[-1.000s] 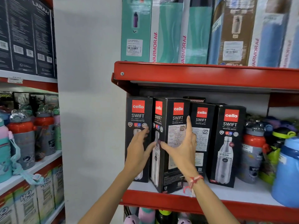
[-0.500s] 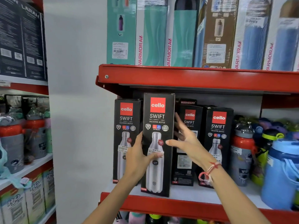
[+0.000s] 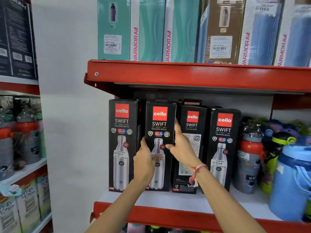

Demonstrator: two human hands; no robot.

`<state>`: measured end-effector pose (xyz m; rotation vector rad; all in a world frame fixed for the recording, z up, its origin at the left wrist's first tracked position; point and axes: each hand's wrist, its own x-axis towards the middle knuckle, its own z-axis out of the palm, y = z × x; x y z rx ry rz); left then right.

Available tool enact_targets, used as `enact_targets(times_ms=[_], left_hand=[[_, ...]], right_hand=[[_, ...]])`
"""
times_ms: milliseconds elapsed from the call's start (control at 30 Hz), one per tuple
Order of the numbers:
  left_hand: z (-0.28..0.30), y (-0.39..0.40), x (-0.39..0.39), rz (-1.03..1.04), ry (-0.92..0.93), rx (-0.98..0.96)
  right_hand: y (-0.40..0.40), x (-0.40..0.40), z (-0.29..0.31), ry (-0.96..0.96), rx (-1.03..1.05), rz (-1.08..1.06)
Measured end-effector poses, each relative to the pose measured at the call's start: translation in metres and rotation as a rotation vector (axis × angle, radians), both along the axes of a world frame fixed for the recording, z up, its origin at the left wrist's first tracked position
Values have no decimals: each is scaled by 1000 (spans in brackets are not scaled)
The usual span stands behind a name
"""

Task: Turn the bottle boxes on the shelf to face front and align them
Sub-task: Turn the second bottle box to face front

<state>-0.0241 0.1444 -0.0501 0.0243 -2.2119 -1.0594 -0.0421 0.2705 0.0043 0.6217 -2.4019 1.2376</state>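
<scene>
On the middle shelf (image 3: 168, 201), white-topped with a red front lip, I am counting four black bottle boxes standing upright in a row. Working left to right: the first box (image 3: 122, 145) is showing its front panel with the bottle picture, its lower right corner hidden behind my left forearm. The second box (image 3: 159, 126) is also facing front; I am gripping it from both sides. My left hand (image 3: 145, 160) is covering the lower part of its picture and price label, fingers wrapping its left edge, though the fingertips are out of sight in the gap between the first two boxes. My right hand (image 3: 182, 145) is clamping its right edge, thumb on the front face, the other fingers lying along the side. The third box (image 3: 191, 132) is sitting slightly further back, showing a text panel, not the bottle picture; my right wrist and its red thread band (image 3: 195, 174) are blocking much of that print. The fourth box (image 3: 223, 140) is facing front. Behind the row, another dark carton (image 3: 191, 102) is peeking over, mostly hidden. Further right, loose bottles are crowding the shelf, blurred and cut off by the frame edge; I cannot count them.
</scene>
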Motion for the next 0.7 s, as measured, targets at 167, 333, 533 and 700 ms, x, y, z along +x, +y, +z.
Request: enact_targets(times_ms=[167,333,533,700], left_hand=[[-1,1,-9,74,-42,-94],[2,-1,-5,115,-110,-215],[8,7,14,68,235,-226],[7,19,18,-26,301,-244]], right_hand=[[-5,0,-6,86,91,-198],[7,9,-19,348,-107,-355],[12,9,-35,337,-44,-750],[7,6,-45,98,-1,-648]])
